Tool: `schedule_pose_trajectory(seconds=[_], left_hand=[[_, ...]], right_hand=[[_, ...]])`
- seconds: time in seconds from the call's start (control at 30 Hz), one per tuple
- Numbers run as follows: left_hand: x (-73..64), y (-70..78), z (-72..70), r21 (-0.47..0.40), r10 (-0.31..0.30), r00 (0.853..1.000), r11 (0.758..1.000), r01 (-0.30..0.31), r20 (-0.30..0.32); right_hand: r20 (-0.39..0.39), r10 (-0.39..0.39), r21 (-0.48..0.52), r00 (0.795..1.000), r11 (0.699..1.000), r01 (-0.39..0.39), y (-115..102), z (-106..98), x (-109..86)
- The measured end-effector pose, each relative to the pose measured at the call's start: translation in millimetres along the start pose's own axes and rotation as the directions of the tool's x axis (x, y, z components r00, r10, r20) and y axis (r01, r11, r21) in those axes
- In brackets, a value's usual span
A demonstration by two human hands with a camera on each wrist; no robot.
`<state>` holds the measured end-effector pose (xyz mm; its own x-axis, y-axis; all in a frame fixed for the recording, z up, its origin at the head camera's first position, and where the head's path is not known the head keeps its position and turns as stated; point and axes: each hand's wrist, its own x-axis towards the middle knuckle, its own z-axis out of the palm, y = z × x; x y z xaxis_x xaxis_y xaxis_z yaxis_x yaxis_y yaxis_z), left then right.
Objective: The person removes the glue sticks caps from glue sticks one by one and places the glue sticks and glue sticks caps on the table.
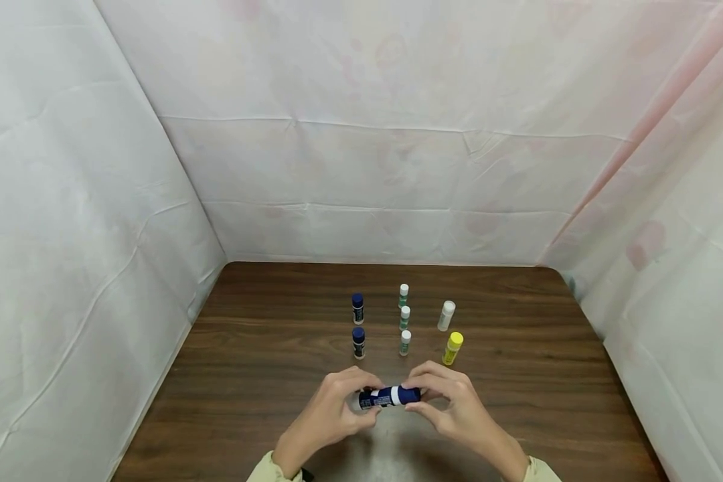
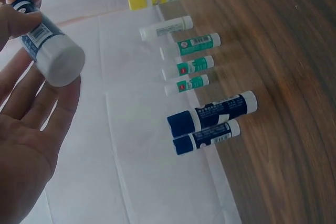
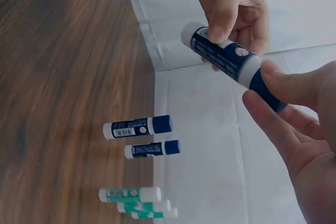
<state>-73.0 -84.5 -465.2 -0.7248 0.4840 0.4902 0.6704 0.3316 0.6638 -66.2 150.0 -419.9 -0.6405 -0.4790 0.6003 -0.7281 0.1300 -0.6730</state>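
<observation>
Between both hands, above the front of the table, a dark blue glue stick [image 1: 381,397] with a white band is held roughly level. My left hand [image 1: 341,404] grips the body near its white base, thumb on one side and fingers on the other. At the opposite end my right hand [image 1: 448,402] pinches the blue cap [image 3: 266,90]. The cap sits against the white band in the right wrist view. In the left wrist view the white base [image 2: 62,61] faces the camera, and the cap end is partly hidden by fingers.
Behind the hands, two blue glue sticks [image 1: 358,343] stand in a column on the left. Three small green-and-white glue sticks [image 1: 404,318] stand in the middle. On the right are a white glue stick [image 1: 446,316] and a yellow one [image 1: 452,349]. White sheets [image 1: 361,167] surround the wooden table [image 1: 247,361].
</observation>
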Motion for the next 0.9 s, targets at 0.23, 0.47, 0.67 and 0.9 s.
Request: schedule_pose_trajectory(seconds=[0.23,0.47,0.67,0.9], left_hand=[[-11.1,0.1,-15.2,-0.011,-0.037,0.999,0.999,0.036,-0.034],[-17.4,-2.8,-17.8,-0.002,-0.038,0.995,0.999,0.038,-0.089],[-23.1,-11.2,-18.7,0.000,-0.027,0.978,1.000,0.027,-0.208],[-28.7,-21.8,-21.8,-0.003,-0.095,0.956,0.995,0.098,-0.279]], right_hand=[[-0.001,-0.029,-0.012,1.000,1.000,0.029,-13,-13,7.4],[-0.001,-0.048,-0.029,0.999,0.998,0.048,-11,-14,2.6],[-0.008,-0.015,-0.074,1.000,0.997,0.014,10,-17,-13.4],[-0.018,0.018,-0.139,1.000,0.990,-0.020,10,-24,-18.1]])
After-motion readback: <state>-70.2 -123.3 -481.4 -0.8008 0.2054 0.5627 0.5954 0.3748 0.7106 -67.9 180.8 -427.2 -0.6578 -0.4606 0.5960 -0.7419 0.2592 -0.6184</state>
